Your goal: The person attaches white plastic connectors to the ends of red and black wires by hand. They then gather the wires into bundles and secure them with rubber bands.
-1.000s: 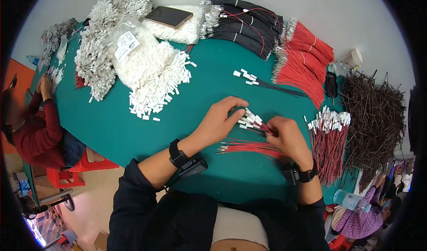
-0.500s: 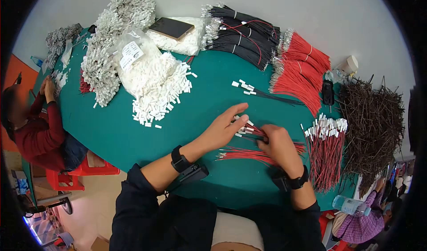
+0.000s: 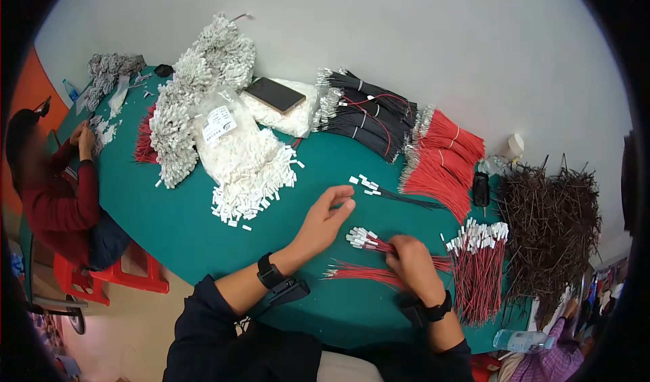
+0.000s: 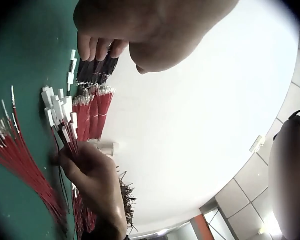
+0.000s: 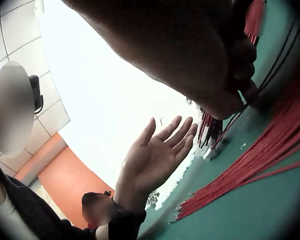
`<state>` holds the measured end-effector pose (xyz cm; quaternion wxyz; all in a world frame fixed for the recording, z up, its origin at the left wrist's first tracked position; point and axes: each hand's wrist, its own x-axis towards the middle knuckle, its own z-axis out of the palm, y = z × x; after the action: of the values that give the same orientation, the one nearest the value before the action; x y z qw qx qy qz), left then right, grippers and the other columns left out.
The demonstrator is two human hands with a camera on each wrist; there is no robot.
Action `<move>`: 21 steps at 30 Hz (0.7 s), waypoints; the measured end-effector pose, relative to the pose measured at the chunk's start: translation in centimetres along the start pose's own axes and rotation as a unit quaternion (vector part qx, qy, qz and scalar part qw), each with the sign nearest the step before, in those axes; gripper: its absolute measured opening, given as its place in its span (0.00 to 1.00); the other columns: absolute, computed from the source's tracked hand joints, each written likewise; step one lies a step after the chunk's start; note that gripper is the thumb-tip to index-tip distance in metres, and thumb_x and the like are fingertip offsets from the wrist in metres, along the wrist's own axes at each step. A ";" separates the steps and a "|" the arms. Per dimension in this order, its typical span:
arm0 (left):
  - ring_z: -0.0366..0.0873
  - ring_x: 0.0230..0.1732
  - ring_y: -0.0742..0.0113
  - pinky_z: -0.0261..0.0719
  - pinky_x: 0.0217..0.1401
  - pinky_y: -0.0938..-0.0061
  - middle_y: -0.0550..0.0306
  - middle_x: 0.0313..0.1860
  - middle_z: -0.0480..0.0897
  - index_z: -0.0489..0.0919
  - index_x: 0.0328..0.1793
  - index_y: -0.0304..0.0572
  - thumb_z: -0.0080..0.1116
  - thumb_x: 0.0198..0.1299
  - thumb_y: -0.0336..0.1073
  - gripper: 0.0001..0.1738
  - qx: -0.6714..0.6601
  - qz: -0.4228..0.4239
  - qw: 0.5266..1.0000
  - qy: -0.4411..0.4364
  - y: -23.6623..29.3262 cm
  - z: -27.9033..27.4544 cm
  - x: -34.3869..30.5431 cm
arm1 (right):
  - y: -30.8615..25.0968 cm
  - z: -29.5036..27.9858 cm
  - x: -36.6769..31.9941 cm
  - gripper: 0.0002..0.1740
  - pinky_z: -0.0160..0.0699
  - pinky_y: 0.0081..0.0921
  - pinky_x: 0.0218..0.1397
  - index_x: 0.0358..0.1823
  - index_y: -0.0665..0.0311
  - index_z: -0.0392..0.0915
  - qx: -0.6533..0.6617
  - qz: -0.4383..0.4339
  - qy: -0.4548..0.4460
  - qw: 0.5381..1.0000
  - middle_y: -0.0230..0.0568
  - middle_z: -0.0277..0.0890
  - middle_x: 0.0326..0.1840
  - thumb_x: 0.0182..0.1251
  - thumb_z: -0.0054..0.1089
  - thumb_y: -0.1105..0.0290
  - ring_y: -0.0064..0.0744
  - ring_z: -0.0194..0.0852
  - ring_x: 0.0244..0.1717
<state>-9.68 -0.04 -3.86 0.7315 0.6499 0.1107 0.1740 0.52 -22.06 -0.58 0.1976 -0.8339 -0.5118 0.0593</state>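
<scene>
My right hand (image 3: 414, 263) grips a bundle of red wires with white connector housings (image 3: 363, 238) fanned out on its left side. In the left wrist view, the housings (image 4: 57, 105) stick up past the thumb and fingers, and a few dark strands hang below. My left hand (image 3: 321, 223) is held over the table to the upper left of the bundle, apart from it and holding nothing. Its palm and spread, relaxed fingers show in the right wrist view (image 5: 157, 155). Nearer my body lies a bunch of red wires (image 3: 362, 272) with bare metal ends.
Loose white housings (image 3: 247, 196) spill from a plastic bag at left. Black wire bundles (image 3: 365, 121) and red wire bundles (image 3: 443, 159) lie at the back. Capped red wires (image 3: 479, 274) and a dark, twiggy heap (image 3: 552, 233) lie right. Another person (image 3: 54, 192) sits far left.
My left hand has come away from the white housings, leaving a gap. The right hand still grips the bundle. The head view has tilted upward, so the table sits lower in it.
</scene>
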 end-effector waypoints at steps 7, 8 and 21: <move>0.70 0.72 0.62 0.67 0.75 0.67 0.50 0.70 0.74 0.68 0.74 0.35 0.56 0.75 0.38 0.26 -0.099 -0.056 0.993 0.035 4.0 2.5 -0.4 | 1.1 -5.3 1.2 0.11 0.74 0.49 0.37 0.43 0.70 0.74 0.089 0.096 0.124 0.984 0.61 0.78 0.31 0.60 0.64 0.78 0.67 0.78 0.36; 0.70 0.72 0.62 0.67 0.75 0.67 0.50 0.70 0.74 0.67 0.74 0.34 0.57 0.75 0.39 0.27 -0.133 -0.100 0.986 0.016 4.5 3.4 -0.4 | 0.1 -6.5 1.4 0.10 0.74 0.49 0.36 0.43 0.70 0.74 0.103 0.124 0.144 0.976 0.61 0.77 0.31 0.62 0.64 0.78 0.67 0.78 0.36; 0.84 0.50 0.58 0.81 0.54 0.65 0.47 0.49 0.84 0.75 0.49 0.38 0.41 0.82 0.45 0.18 -0.341 -0.126 0.923 -0.124 6.6 7.4 0.5 | -4.3 -10.4 -0.3 0.26 0.76 0.37 0.58 0.65 0.70 0.74 0.164 -0.025 0.133 0.977 0.53 0.81 0.58 0.65 0.65 0.75 0.47 0.81 0.56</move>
<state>-7.10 -5.99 3.70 0.9327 0.3581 0.0340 0.0254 -0.10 -23.36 10.56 0.3998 -0.7772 -0.4853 0.0260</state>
